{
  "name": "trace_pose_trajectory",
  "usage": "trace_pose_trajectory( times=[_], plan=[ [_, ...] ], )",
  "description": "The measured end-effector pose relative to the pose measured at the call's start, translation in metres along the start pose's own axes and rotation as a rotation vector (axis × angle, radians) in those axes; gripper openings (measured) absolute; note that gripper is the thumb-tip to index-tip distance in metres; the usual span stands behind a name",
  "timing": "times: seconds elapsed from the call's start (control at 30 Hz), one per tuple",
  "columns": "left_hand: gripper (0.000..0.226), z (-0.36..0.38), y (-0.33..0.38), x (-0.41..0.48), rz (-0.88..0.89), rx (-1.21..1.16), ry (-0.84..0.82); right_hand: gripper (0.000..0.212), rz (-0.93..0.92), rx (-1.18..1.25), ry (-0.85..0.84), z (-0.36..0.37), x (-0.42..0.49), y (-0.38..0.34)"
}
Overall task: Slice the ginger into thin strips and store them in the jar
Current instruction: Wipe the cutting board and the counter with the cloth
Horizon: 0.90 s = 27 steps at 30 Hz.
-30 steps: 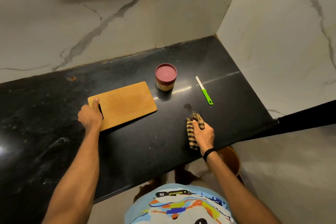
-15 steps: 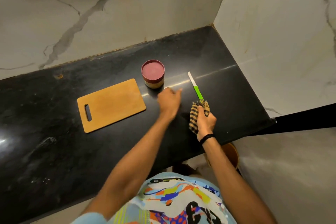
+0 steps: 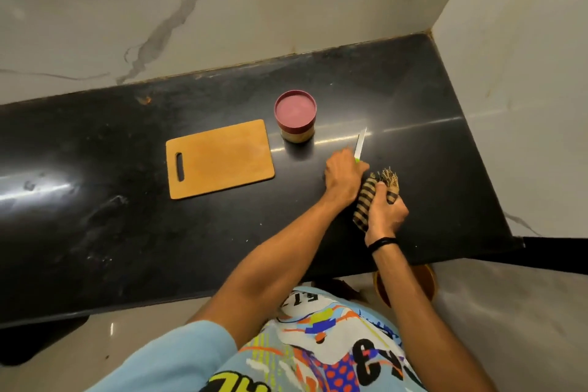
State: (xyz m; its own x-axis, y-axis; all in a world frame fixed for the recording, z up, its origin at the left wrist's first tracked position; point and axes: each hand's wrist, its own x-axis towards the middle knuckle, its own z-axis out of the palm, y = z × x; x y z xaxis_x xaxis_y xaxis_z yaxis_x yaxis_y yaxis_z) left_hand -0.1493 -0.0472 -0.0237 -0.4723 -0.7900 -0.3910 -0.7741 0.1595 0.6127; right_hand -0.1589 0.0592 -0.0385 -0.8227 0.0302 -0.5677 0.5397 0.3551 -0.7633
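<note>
Your left hand [image 3: 342, 175] covers the handle of the knife [image 3: 361, 143] (grip unclear), your right hand [image 3: 386, 216] clutches the striped cloth [image 3: 366, 200], and with no ginger in view and the jar [image 3: 296, 119] lidded beside the board [image 3: 222, 159], you're gathering tools: next, carry the knife to the board.

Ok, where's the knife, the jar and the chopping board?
knife [image 3: 360, 145]: head view, on the white blade.
jar [image 3: 295, 109]: head view, on its pink lid.
chopping board [image 3: 222, 159]: head view, on the middle of the wooden top.
</note>
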Motion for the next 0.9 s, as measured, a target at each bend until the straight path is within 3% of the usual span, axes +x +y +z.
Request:
trace_pose_trajectory(
  times=[0.2,0.37,0.47,0.57,0.63,0.73,0.83,0.9],
  plan=[
    [0.019,-0.085,-0.103,-0.037,0.009,0.049,0.146,0.028,-0.003,-0.020,-0.114,0.017,-0.015,0.007],
    [0.029,-0.180,-0.180,-0.001,-0.015,0.263,0.128,0.032,-0.042,-0.135,-0.248,0.037,-0.045,0.026],
    [0.025,-0.207,-0.203,0.024,0.002,0.341,0.087,0.028,-0.265,-0.331,-0.284,0.045,-0.069,0.032],
    [0.026,-0.219,-0.214,0.036,0.012,0.359,0.056,0.038,-0.660,-0.648,-0.199,0.058,-0.098,0.048],
    [0.030,-0.220,-0.218,0.038,0.040,0.352,0.065,0.045,-0.799,-0.767,-0.129,0.068,-0.117,0.062],
    [0.035,-0.213,-0.233,0.029,0.138,0.273,0.130,0.055,-0.909,-0.850,-0.045,0.092,-0.156,0.094],
    [0.031,-0.202,-0.252,0.011,0.192,0.146,0.159,0.071,-0.939,-1.043,-0.172,0.122,-0.206,0.133],
    [0.028,-0.195,-0.260,-0.002,0.210,0.099,0.151,0.064,-0.948,-1.127,-0.210,0.137,-0.230,0.150]
  ],
)
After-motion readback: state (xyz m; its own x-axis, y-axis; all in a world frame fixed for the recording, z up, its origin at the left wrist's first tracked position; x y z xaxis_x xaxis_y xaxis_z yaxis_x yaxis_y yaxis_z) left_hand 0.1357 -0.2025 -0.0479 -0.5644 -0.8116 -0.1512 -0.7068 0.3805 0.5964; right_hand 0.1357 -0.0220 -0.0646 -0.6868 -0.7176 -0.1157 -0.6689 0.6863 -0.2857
